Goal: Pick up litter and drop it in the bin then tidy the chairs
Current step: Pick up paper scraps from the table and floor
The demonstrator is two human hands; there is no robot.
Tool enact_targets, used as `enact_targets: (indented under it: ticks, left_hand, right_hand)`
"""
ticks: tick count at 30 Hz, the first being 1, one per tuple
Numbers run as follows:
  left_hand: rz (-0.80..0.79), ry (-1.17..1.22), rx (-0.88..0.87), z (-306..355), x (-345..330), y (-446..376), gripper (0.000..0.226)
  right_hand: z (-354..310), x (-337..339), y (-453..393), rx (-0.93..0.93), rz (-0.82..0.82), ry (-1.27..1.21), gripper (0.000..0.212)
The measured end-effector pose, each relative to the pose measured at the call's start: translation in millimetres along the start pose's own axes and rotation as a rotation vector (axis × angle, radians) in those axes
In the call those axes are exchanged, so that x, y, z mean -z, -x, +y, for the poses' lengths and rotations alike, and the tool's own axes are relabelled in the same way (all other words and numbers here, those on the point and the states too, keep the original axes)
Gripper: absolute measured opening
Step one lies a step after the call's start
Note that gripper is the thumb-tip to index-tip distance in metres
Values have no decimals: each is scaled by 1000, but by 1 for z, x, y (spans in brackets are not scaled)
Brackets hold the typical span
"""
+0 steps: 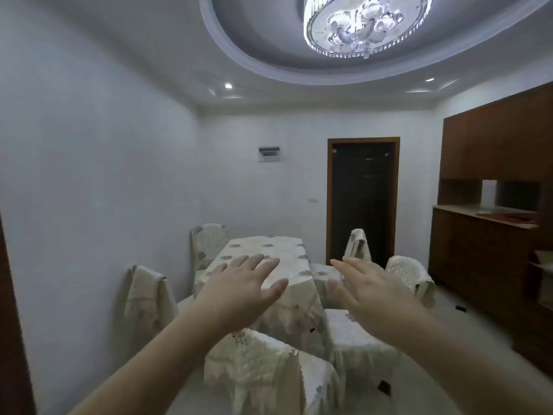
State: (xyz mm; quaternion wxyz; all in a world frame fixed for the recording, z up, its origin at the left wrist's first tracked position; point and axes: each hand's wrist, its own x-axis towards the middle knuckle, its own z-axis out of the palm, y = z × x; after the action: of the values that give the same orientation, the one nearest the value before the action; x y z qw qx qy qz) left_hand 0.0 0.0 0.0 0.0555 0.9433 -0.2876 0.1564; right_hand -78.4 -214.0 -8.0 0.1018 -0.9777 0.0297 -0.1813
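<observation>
Left hand (239,290) and right hand (377,298): grip wide, empty, fingers straight. Bench (269,250) beyond, chairs (254,363) below both.

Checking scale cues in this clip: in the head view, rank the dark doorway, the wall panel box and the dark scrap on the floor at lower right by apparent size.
1. Dark doorway, by far the largest.
2. Wall panel box.
3. Dark scrap, a little smaller, though it lies nearer the camera, so true size is unsure.
</observation>
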Motion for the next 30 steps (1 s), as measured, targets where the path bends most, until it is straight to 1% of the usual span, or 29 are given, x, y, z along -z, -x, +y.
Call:
enact_targets:
  ticks: [3, 5, 7, 8, 11, 13, 15, 19, 20, 21, 23, 24, 27, 30]
  left_hand:
    - [26, -25, 19, 16, -13, -21, 66]
    - [62, -20, 37, 31, -22, -38, 73]
    - [89, -32, 27, 55, -29, -56, 71]
    - [97, -42, 16, 67, -31, -64, 69]
    - [85, -22, -47, 106, -39, -88, 60]
    - [65, -17, -73, 131, -48, -106, 58]
    - [56, -8, -77, 149, -57, -123, 57]
    - [-10, 22, -61, 172, -77, -149, 57]
    - [-22, 20, -50, 173, -81, -155, 57]
    - [-30, 23, -41, 173, -85, -162, 58]
    - [-27, 52, -27, 171, -92, -178, 57]
    - [-21, 68, -22, 170, -96, -186, 57]
    - [-12, 51, -23, 164, -113, -212, 57]
    - [-15, 27, -34, 150, -134, -240, 58]
  right_hand:
    - [25, -2, -3, 15, 45, -5, 61]
    - [48, -4, -3, 18, 77, -42, 73]
    - [78, -7, -6, 5, 109, -28, 84]
    - [92, -6, -9, -8, 114, -18, 82]
    - [136, -2, -15, -32, 119, -14, 67]
    - [163, 1, -19, -32, 110, 4, 65]
    - [187, 2, -24, -16, 91, 34, 68]
    - [234, 1, -37, 11, 69, 85, 90]
    - [243, 2, -42, 6, 72, 94, 90]
    - [252, 1, -46, 5, 80, 108, 85]
    - [264, 2, -58, -3, 82, 111, 67]
    - [267, 2, -65, -6, 74, 109, 62]
    - [270, -8, -93, -2, 69, 124, 62]
    - [268, -35, -126, -1, 64, 120, 67]
